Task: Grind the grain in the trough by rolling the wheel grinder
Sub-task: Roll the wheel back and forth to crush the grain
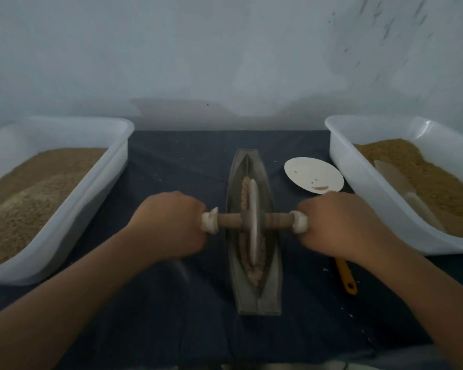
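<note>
A long boat-shaped dark trough [272,295] lies lengthwise on the dark cloth in the middle of the view. Brown grain [256,273] fills its groove. The wheel grinder [254,222] stands upright in the groove near the trough's middle, its wooden axle pointing left and right. My left hand [171,222] grips the axle's left end, fingers curled round it. My right hand [340,222] grips the right end the same way. White wrapping shows at both handle ends beside my thumbs.
A white tub [110,166] of brown grain stands at the left. Another white tub [358,182] of grain with a scoop in it stands at the right. A white plate [313,174] lies right of the trough; an orange handle [346,279] lies under my right wrist.
</note>
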The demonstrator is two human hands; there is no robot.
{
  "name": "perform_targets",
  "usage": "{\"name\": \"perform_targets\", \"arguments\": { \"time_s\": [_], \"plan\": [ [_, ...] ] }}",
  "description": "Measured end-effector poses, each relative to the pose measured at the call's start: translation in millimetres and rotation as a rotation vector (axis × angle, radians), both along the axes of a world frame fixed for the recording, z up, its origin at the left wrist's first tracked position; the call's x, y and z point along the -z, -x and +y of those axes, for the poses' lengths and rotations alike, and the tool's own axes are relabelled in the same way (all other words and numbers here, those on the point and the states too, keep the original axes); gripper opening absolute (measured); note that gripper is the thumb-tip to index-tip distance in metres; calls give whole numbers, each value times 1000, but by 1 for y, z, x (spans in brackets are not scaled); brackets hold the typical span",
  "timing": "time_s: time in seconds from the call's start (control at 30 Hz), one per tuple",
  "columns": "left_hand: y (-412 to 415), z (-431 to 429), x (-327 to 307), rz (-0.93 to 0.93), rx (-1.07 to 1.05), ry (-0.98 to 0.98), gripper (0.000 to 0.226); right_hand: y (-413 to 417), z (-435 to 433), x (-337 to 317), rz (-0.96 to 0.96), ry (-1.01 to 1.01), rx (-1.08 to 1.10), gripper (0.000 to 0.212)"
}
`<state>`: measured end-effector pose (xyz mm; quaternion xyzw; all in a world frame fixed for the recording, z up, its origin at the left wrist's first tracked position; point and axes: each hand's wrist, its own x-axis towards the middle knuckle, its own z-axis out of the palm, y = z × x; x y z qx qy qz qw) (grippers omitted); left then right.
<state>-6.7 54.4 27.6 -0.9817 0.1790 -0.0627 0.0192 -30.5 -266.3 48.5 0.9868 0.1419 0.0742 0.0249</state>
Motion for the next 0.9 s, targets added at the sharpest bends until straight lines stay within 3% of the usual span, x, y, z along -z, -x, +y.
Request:
{"name": "perform_targets", "arguments": {
  "time_s": [0.2, 0.33, 0.53, 0.77, 0.9],
  "plan": [
    [-83, -25, -14, -44, -190, 49, 31, -89, 19, -3, -208, 25, 94, 36],
    [-73, -25, -18, 28, -153, 16, 23, -90, 16, -5, -77, 1, 102, 31],
    [9, 6, -1, -12, -6, 25, 31, -2, -19, 5, -2, -72, -126, 25],
    [-75, -23, -6, -18, -230, 92, 35, -90, 15, -5, -213, 111, 79, 35],
    [-81, -21, 0, 21, -225, 132, 32, -98, 14, -15, -141, 74, 40, 38]
  ]
}}
